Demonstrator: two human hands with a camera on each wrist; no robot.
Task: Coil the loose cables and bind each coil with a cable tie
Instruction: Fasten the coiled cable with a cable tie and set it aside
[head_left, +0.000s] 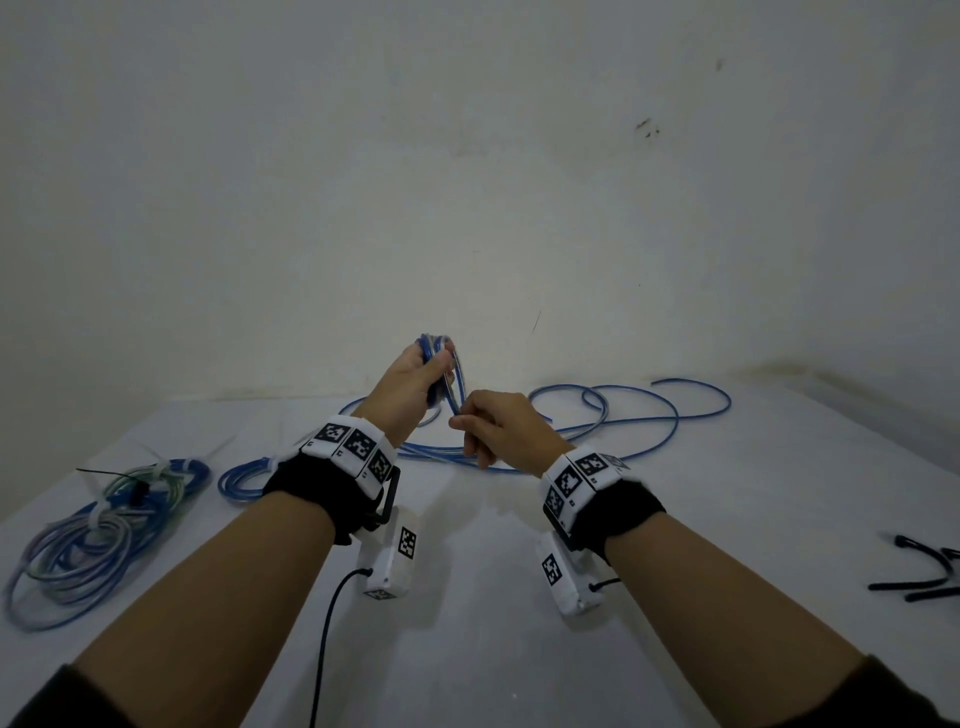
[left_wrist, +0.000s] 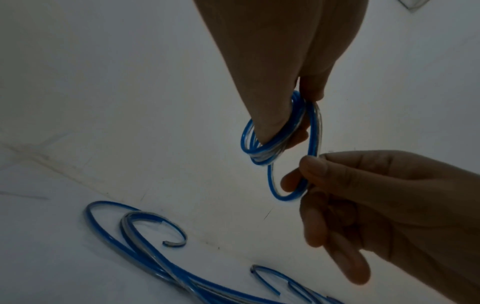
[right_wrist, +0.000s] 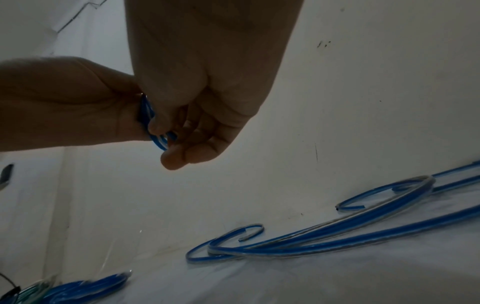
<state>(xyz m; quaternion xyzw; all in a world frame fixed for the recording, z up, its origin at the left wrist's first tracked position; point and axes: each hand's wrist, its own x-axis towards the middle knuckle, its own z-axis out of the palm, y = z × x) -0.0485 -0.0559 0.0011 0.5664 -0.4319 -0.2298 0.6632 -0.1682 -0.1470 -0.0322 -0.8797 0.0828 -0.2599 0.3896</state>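
Hands (head_left: 415, 374) (head_left: 498, 423) grip blue cable (left_wrist: 280, 131); bound coils (head_left: 104, 525), black ties (head_left: 919, 571) flank them.

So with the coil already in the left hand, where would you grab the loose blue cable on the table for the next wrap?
Probably the straight run just beyond the right hand, pinched from above: it lies flat and single there, whereas farther right it curls into crossing loops.
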